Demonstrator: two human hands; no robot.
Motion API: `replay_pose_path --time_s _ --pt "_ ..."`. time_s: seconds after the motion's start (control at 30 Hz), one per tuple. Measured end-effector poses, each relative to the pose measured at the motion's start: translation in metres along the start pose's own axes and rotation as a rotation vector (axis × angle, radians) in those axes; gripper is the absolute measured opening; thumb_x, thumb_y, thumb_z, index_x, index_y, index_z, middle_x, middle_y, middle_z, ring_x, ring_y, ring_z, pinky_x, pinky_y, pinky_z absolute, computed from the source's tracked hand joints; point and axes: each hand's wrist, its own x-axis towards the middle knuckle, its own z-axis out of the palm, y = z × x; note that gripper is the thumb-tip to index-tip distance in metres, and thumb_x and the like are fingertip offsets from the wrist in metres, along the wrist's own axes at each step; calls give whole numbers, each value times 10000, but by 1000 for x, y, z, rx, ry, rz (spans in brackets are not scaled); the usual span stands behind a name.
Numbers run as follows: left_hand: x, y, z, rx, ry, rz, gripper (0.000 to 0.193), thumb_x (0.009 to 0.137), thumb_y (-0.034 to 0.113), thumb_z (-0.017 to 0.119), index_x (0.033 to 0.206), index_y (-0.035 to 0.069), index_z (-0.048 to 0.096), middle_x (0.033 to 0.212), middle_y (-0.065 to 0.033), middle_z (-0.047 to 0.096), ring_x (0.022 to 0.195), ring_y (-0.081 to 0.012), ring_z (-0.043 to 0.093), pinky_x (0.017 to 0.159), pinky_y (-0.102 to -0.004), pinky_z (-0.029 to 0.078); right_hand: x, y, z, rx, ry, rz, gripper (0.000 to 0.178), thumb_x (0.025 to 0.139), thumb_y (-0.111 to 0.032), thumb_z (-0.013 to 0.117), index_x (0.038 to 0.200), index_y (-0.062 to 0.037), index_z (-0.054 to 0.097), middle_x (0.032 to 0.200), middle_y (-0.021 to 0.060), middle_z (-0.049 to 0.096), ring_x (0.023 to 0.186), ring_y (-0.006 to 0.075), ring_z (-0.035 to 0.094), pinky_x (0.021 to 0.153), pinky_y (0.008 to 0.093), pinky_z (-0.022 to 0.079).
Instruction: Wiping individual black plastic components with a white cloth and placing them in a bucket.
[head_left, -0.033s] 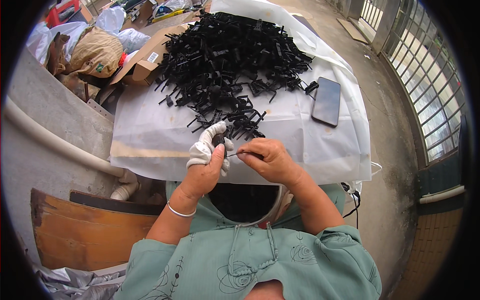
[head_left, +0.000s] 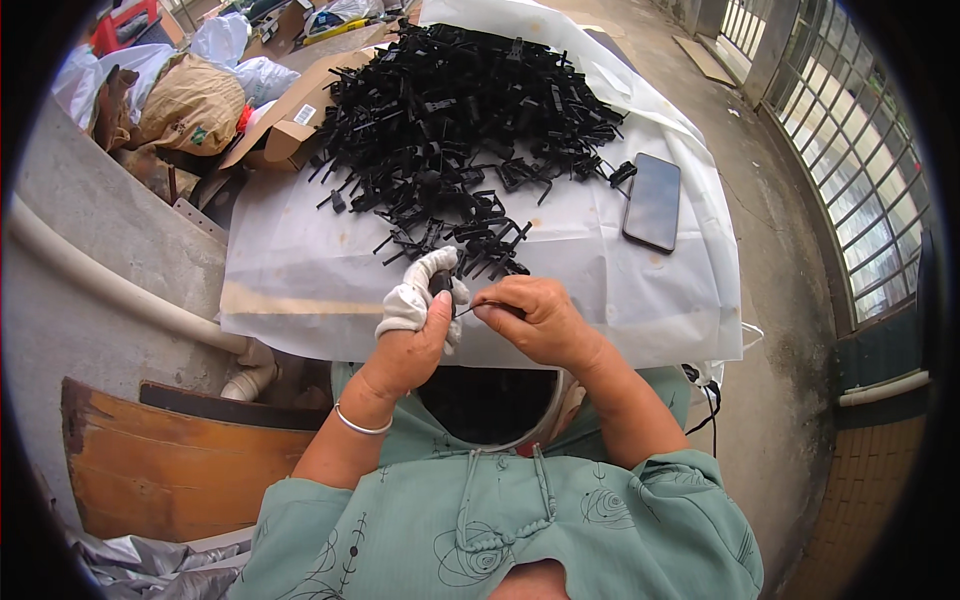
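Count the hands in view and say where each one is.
2. The left hand, partly white-gloved, holds a black part near the black pile; the right hand, bare, is just right of it, pinching a thin dark item.

My glove (head_left: 404,307) is white, the part (head_left: 441,284) I grip black, like the pile (head_left: 450,110). My shirt (head_left: 420,510) is sage green with black rings and lines, my bracelet (head_left: 362,429) silver, the sheet (head_left: 610,310) white.

Bright daylt, phone (head_left: 655,203) w/ sheen, fisheye dist., blk corners
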Motion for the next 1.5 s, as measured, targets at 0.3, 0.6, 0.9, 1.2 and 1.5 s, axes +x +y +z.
replay_pose_path --time_s 0.3,0.6,0.9,1.2,1.5 --pt "-3 -5 2 127 -207 -67 247 875 47 455 1120 28 483 841 1 512 640 -26 427 548 -183 393 5 -17 -7 133 -64 298 175 867 -150 604 771 -10 564 639 63 517 565 165 458 549 287 404" --pt "-2 1 -1 114 -227 -147 237 840 -1 475 1076 18 494 903 -33 525 775 -79 477 682 -216 419 1 -9 -2 223 -226 255 266 944 -191 461 775 1 535 638 99 501 583 196 461 576 321 410" --pt "-12 -16 -2 506 -88 232 231 814 -12 470 1044 -30 482 917 -107 539 840 -179 516 776 -272 435 -4 -14 35 -39 14 100 206 894 -129 507 741 8 495 676 184 538 641 371 530 576 418 420" --pt "-8 -1 -11 812 -273 290 280 794 132 609 1049 18 595 1028 -186 594 980 -338 549 854 -386 439 -3 -5 -15 -601 115 226 255 852 -249 584 803 -1 552 703 167 575 655 349 575 584 411 456" --pt "14 -9 5 638 -172 381 180 866 -4 521 1004 0 637 904 -97 633 748 -180 586 681 -274 485 6 -19 -43 -384 -279 450 268 723 -255 591 773 7 555 712 186 593 696 369 579 626 432 461"
